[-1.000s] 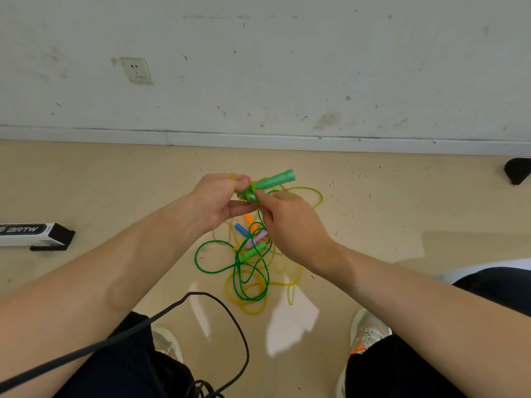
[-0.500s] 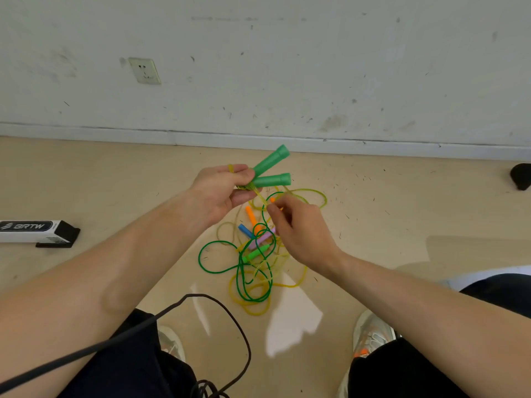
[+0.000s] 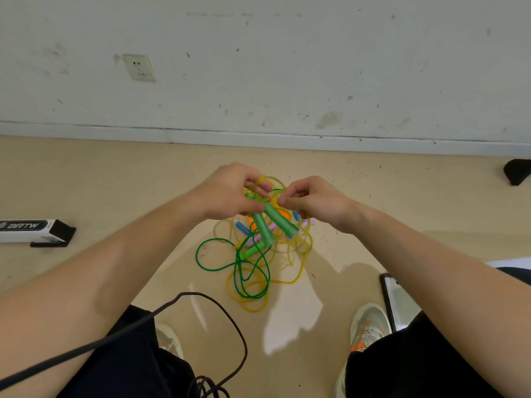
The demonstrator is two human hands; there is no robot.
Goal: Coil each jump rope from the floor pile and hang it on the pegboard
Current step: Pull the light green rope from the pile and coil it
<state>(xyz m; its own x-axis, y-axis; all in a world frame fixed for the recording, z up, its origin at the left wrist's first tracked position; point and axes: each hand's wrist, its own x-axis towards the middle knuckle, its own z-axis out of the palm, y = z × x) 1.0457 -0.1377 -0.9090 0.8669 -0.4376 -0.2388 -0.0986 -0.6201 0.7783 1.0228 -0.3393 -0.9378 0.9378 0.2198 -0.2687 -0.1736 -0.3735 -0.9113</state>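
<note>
— Floor [image 3: 115, 182] by the wall: where's the green rope?
— Both handles [image 3: 280, 222] are gripped in the left hand [image 3: 230, 193], now tipped downward. The right hand [image 3: 313, 202] has come up and pinches the cord [image 3: 275, 190].
— Coiling next?
— Probably. The pile [image 3: 253, 250] lies just beneath; I see no pegboard.

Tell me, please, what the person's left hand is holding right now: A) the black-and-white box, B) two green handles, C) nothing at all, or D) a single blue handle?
B: the left hand grips two green handles together at their cord ends.
</note>
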